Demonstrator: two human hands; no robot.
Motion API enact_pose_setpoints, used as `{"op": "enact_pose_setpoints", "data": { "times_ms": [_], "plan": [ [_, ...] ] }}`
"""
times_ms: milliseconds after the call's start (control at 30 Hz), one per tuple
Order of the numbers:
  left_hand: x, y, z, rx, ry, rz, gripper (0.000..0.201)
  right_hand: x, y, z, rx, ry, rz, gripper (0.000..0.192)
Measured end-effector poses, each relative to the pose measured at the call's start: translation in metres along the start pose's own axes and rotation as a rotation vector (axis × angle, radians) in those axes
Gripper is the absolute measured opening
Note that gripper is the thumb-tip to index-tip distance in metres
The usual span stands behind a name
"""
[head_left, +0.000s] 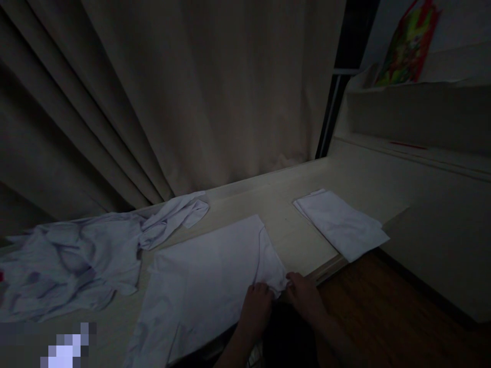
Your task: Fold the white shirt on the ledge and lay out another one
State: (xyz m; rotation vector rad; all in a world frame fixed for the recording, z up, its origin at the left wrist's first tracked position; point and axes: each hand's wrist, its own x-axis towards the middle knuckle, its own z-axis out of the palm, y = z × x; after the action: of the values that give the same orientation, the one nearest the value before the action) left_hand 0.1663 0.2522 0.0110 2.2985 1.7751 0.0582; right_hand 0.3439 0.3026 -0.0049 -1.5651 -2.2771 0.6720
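Count: three white garments, two hands.
Spread shirt (pixel 207 276): flat on the pale table (pixel 299 235), long axis from near-left to far-right.
Left hand (pixel 256 310): pinching the shirt's near-right corner.
Right hand (pixel 304 294): gripping the same corner, just beside the left.
Folded piece (pixel 341 224): right of the shirt, apart.
Crumpled pile (pixel 76 255): left of it.
Writing: too dim to read any.

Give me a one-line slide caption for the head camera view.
Both hands, left and right, pinch the near corner of a white shirt spread on a table.
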Motion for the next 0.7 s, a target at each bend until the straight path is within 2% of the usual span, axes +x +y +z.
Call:
{"op": "enact_pose_setpoints", "data": {
  "times_ms": [67, 133, 267, 367, 433, 533, 700],
  "plan": [
    [0.000, 0.001, 0.003, -0.006, -0.012, -0.038, 0.025, 0.002, -0.001, 0.000, -0.023, -0.049, -0.024, 0.030],
    [-0.002, 0.003, 0.003, -0.040, 0.026, -0.044, 0.022, 0.008, -0.001, -0.005, -0.060, -0.081, 0.010, 0.026],
    [-0.014, 0.005, 0.001, -0.175, 0.257, -0.102, 0.023, 0.041, -0.003, -0.021, -0.029, -0.037, 0.068, 0.021],
    [-0.032, -0.011, 0.000, -0.223, 0.394, -0.182, 0.026, 0.082, -0.013, -0.026, 0.025, 0.040, 0.038, 0.021],
    [-0.050, -0.038, 0.000, -0.220, 0.478, -0.252, 0.025, 0.111, -0.021, -0.025, 0.035, 0.075, -0.010, 0.022],
    [-0.083, -0.103, -0.010, -0.196, 0.551, -0.451, 0.026, 0.154, -0.033, -0.016, 0.013, 0.071, -0.046, 0.026],
    [-0.130, -0.228, -0.052, -0.174, 0.450, -0.919, 0.039, 0.217, -0.041, 0.009, -0.048, 0.023, 0.031, 0.042]
  ]
}}
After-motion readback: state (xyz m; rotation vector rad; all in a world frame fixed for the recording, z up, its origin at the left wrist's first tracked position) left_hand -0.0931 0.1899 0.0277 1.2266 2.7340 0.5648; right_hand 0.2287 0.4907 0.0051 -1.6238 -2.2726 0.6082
